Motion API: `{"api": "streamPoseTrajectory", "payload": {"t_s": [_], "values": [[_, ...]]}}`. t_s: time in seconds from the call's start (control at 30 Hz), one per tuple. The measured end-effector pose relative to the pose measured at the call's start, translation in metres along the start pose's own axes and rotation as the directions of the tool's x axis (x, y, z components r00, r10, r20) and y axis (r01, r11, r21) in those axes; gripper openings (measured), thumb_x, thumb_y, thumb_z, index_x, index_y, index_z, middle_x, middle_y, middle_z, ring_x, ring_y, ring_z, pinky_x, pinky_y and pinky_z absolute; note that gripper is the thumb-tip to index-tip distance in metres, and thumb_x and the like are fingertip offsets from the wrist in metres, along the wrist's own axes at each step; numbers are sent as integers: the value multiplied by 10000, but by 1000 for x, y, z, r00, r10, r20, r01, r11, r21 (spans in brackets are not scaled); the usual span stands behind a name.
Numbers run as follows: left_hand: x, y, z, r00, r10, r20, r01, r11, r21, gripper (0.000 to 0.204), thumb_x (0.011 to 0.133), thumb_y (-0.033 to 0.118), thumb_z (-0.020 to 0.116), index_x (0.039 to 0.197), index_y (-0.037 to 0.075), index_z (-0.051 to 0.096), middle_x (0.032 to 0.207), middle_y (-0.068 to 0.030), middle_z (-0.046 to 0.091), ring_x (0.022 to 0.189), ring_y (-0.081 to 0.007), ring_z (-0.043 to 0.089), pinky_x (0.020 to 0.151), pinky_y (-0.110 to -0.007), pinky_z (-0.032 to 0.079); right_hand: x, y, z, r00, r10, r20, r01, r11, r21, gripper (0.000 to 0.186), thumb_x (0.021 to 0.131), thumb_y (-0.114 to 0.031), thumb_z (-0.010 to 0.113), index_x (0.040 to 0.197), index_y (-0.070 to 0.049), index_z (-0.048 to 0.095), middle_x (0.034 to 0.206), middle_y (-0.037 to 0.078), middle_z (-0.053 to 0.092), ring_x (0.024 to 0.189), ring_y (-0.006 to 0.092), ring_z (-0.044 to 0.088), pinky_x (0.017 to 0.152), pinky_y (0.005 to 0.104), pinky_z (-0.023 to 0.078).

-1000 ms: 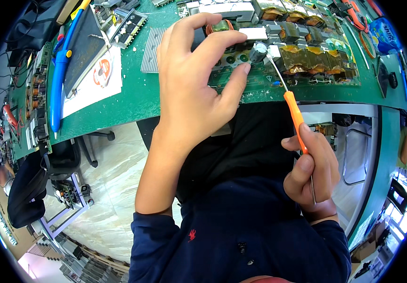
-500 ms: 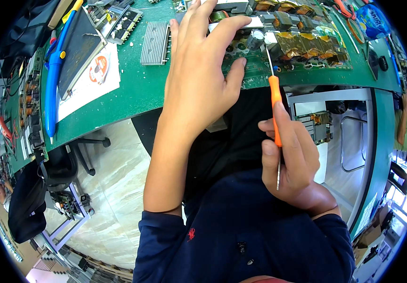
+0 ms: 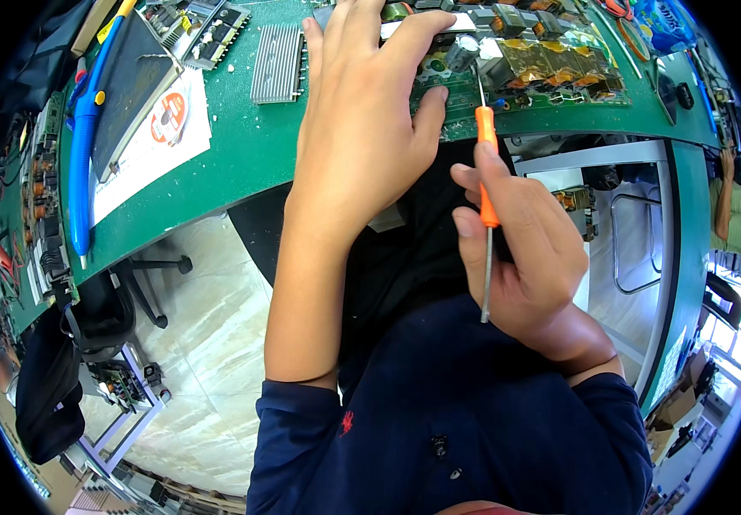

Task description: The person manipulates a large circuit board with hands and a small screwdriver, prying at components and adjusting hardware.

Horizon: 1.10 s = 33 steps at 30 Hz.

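My right hand [image 3: 525, 245] is closed around a slim screwdriver [image 3: 487, 172] with an orange handle and a bare metal shaft at both ends. Its upper end reaches the near edge of a circuit board [image 3: 550, 67], beside a silver capacitor [image 3: 462, 53] and a white block. Rows of yellow-taped, copper-coloured coils cover that board. My left hand [image 3: 366, 129] lies over the board's left part, fingers stretched and thumb apart from the index finger. Its fingertips rest near a pale bar on the board; what lies beneath the palm is hidden.
A finned heatsink [image 3: 278, 64] lies left of my left hand on the green bench [image 3: 233, 159]. Further left are a blue pen-shaped tool [image 3: 83, 172], a white sheet [image 3: 190, 129] and other boards. A blue packet [image 3: 664, 30] and a dark phone-like slab [image 3: 666, 90] sit at right.
My right hand has shifted slightly up and left with the screwdriver, which now stands more upright. My left hand keeps its place on the board. The whole view has moved a little.
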<state>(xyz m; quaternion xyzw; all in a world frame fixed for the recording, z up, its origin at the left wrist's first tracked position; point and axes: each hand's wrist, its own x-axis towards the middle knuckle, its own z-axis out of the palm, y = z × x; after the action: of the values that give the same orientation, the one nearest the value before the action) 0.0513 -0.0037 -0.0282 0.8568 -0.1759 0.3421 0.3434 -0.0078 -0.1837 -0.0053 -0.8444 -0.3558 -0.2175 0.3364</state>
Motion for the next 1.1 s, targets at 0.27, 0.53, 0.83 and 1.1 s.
{"api": "streamPoseTrajectory", "payload": {"t_s": [0.27,0.53,0.83,1.1], "values": [[-1,-2,0,1000,-3,4,3,1000,-12,382,789,61,731,1171,55,721,1349,-175,599,1236,-335,565,1025,-401,444,-5,3,1,999,14,29,-16,998,53,510,842,71,744,1331,106,604,1063,226,744,888,309,729,817,354,583],[0,0,2,1000,-3,16,4,1000,-23,387,793,56,721,1180,53,716,1357,-178,595,1248,-338,558,1033,-403,437,-11,22,28,993,-115,-20,115,993,24,510,777,38,768,1261,118,629,948,176,654,798,317,648,717,378,560],[0,-1,0,999,-21,30,22,999,-34,393,797,51,709,1190,51,710,1367,-181,589,1261,-340,549,1043,-405,429,-6,38,-8,997,-76,-5,76,993,88,389,821,34,659,1200,120,655,913,175,686,696,295,660,613,361,540],[-2,1,1,998,-38,45,40,999,-37,398,801,46,699,1199,49,705,1375,-184,585,1273,-343,541,1051,-406,422,-5,49,-18,995,-100,31,97,992,76,387,821,-5,647,1187,117,680,882,155,652,679,273,612,612,365,517]]}}
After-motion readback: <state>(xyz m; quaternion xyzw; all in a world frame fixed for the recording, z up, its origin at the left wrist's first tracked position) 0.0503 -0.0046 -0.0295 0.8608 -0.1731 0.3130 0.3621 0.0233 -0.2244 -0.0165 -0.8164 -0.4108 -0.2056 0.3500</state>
